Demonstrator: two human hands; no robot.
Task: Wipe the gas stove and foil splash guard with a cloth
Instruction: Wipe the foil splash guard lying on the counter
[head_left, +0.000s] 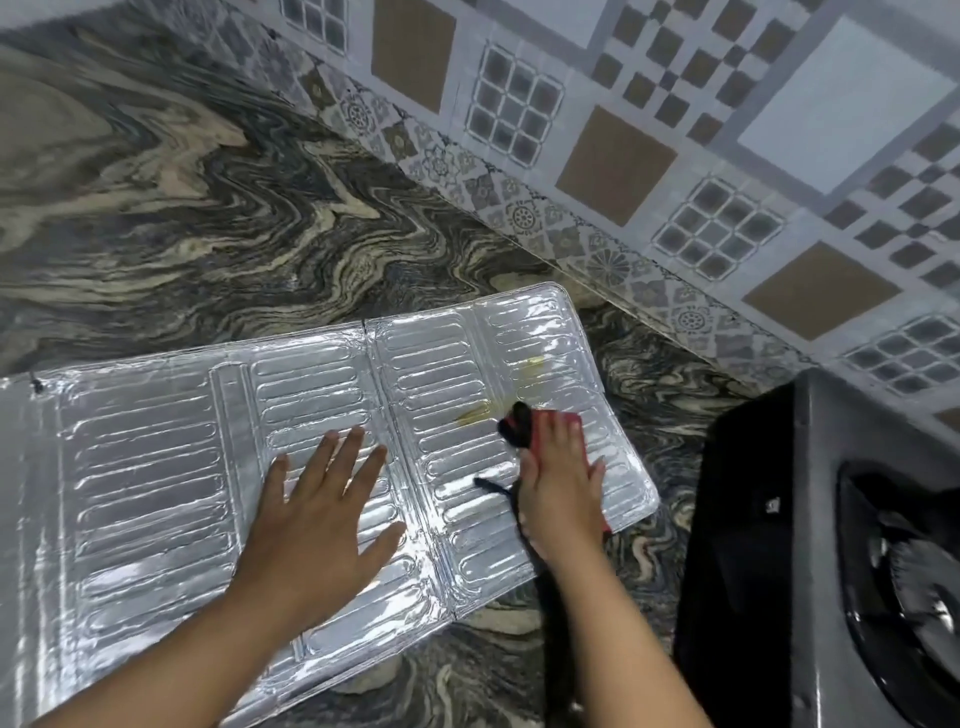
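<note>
The silver foil splash guard lies flat and unfolded on the marbled counter. My left hand presses on its middle panel, palm down with fingers spread. On the right panel my right hand lies flat over a red and black cloth. Yellowish grease smears show on the foil just left of the cloth, and another smear sits farther back. The gas stove, grey with a black burner grate, stands at the right edge, partly cut off.
The dark swirled stone counter stretches behind and left of the guard. A patterned tiled wall runs along the back right, close behind the stove. A narrow strip of counter separates the guard's right edge from the stove.
</note>
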